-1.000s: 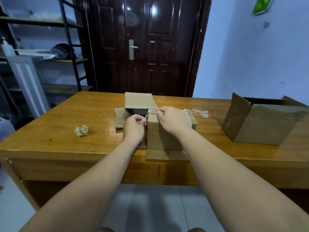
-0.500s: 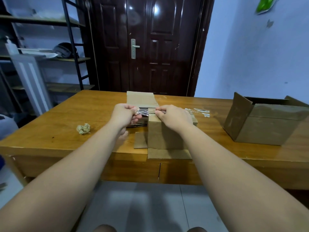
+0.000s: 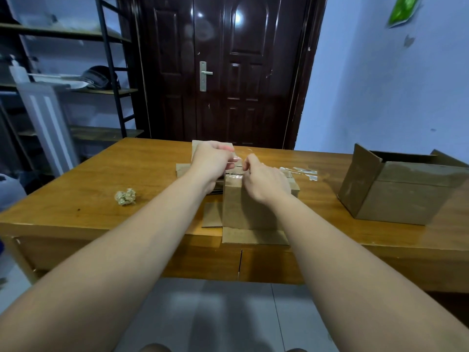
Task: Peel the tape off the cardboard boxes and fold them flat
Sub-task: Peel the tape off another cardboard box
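A small cardboard box stands in the middle of the wooden table with its flaps spread flat around it. My left hand is above the box's top left edge, fingers pinched on a strip of clear tape. My right hand rests over the box top, its fingertips pinched at the other end of the same strip. The tape is stretched between the two hands, just above the box. More clear tape lies loose to the right of the box.
A larger open cardboard box stands at the table's right end. A crumpled ball of tape lies on the left part of the table. Behind are a dark door and a metal shelf rack at the left.
My left hand has risen from the box's left side up and back, pulling the tape strip off the top. My right hand lifted slightly and took the strip's other end.
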Demonstrator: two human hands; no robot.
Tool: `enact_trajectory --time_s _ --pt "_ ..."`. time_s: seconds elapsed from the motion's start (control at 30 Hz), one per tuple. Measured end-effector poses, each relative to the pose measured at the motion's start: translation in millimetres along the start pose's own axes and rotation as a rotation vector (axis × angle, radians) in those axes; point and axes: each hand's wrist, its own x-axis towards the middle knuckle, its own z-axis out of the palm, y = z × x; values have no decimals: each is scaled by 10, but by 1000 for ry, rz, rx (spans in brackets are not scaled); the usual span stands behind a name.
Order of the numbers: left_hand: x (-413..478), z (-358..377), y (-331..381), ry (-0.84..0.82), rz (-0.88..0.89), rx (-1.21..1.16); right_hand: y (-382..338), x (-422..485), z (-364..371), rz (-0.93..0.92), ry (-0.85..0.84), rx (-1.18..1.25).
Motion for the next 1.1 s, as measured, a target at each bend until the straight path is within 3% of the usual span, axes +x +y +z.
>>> enact_trajectory --time_s 0.1,0.23,0.3,0.4,0.47,0.53,0.63,0.87,1.1 --pt "-4 -2 23 -41 17 30 -8 -12 -61 -4 -71 56" --pt "-79 47 49 -113 206 403 -20 -22 -85 2 -79 66" --pt "-99 67 -9 -138 308 473 0 -9 -68 -17 -71 62" --pt "-97 55 -140 -18 381 368 33 50 -73 -13 -98 116" --pt "-46 20 -246 72 317 279 62 91 -73 8 -103 149" --pt "-4 2 -394 -44 239 333 82 109 -64 18 -95 172" --pt "-35 0 -604 -192 258 418 95 112 -53 46 -101 186" --pt "-34 63 -722 -98 270 294 75 126 -38 125 -34 238" --pt "-43 100 -768 -88 244 229 58 91 -83 206 35 463"
